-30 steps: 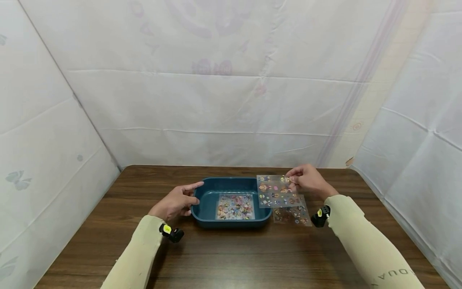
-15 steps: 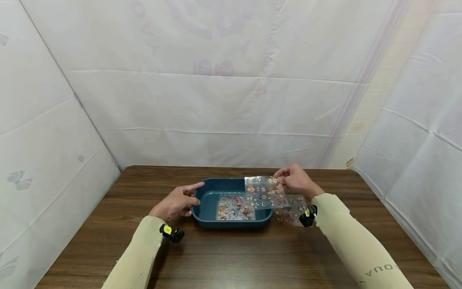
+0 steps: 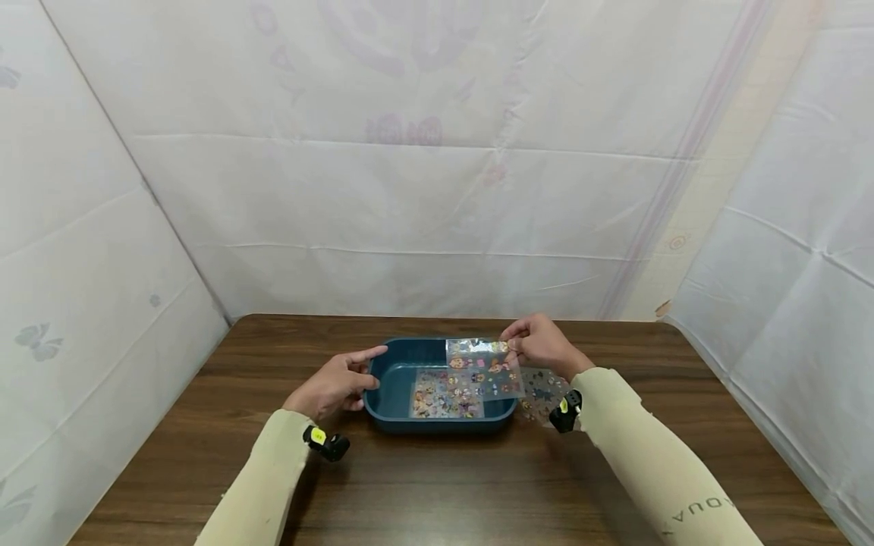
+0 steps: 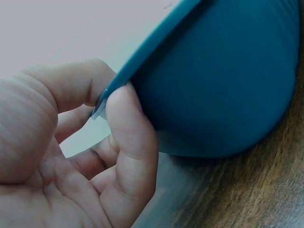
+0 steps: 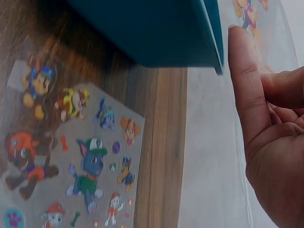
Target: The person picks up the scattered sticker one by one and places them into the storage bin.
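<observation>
A teal plastic tub (image 3: 396, 390) stands on the table. Its left rim is pinched between the thumb and fingers of my left hand (image 3: 334, 383), as the left wrist view also shows. My right hand (image 3: 542, 345) pinches a clear sticker sheet (image 3: 481, 368) by its far right corner and holds it over the tub's right half. Inside the tub lies another sticker sheet (image 3: 437, 402), partly covered by the held one. On the table right of the tub is a further sticker sheet (image 5: 76, 147) with cartoon dogs, partly hidden by my right wrist in the head view.
The brown wooden table (image 3: 437, 485) carries the tub and the loose sheet. A whitish patterned curtain (image 3: 410, 227) hangs behind the table's far edge and along both sides. A black wrist camera (image 3: 326, 444) is strapped to each sleeve.
My right hand has moved left, bringing the held sticker sheet from the tub's right rim to over its inside. My left hand stays on the rim.
</observation>
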The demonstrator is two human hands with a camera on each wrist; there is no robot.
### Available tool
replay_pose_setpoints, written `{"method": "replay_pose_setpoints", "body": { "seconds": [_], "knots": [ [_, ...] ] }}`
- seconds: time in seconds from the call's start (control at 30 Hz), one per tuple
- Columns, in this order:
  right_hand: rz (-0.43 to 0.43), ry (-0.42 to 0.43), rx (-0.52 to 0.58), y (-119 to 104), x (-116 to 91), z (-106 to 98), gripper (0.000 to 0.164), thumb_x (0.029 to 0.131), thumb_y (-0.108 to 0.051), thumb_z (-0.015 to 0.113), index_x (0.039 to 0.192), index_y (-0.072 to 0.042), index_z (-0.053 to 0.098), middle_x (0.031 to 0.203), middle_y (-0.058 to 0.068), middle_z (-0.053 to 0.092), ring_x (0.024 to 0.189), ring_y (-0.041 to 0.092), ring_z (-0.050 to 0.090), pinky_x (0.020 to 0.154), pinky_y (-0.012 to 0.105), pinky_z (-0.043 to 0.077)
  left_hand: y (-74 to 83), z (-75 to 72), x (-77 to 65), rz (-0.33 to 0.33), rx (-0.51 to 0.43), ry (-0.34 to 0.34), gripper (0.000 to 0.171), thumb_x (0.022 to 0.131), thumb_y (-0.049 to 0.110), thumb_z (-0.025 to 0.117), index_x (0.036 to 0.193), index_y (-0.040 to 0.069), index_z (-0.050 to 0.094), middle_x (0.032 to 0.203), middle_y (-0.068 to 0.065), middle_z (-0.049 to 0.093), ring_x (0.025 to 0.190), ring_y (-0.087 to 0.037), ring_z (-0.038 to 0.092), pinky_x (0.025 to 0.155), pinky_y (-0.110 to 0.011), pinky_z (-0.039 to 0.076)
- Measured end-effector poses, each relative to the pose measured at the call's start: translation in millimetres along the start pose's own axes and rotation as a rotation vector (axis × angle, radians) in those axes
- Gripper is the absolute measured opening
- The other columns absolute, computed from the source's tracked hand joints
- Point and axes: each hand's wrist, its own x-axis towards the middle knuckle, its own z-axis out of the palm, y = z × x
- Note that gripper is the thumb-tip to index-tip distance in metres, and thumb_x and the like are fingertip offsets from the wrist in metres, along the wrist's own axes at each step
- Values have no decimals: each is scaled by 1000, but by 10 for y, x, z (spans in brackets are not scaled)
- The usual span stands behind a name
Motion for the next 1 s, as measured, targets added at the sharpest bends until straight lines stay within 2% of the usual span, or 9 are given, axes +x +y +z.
{"method": "replay_pose_setpoints", "body": {
  "seconds": [0.2,0.53,0.77,1.0],
  "knots": [
    [15,-30,36,-69,43,87,29,102,6,50,126,11,67,95,19,70,75,19,76,75,37,65,-6,5,7,10,-8,-8,72,95,0,66,160,26,45,92,-4,37,55,-15,39,54,-27,45],
    [-2,-64,-43,-207,110,204,30,100,6,49,123,13,67,102,22,72,72,18,75,75,37,65,7,3,12,-20,1,18,72,94,1,68,158,28,47,93,-5,39,57,-15,41,55,-28,47],
    [14,-78,-66,-235,174,282,30,98,6,53,123,13,68,106,23,74,71,16,76,74,35,65,13,-7,14,-13,13,12,75,93,3,70,160,26,45,91,-4,40,61,-15,42,56,-27,48],
    [38,-102,-83,-291,231,384,27,98,5,55,119,12,71,96,20,74,68,17,74,72,33,64,17,-8,10,-7,16,7,75,93,3,69,160,25,44,91,-4,40,61,-15,42,56,-28,48]
  ]
}}
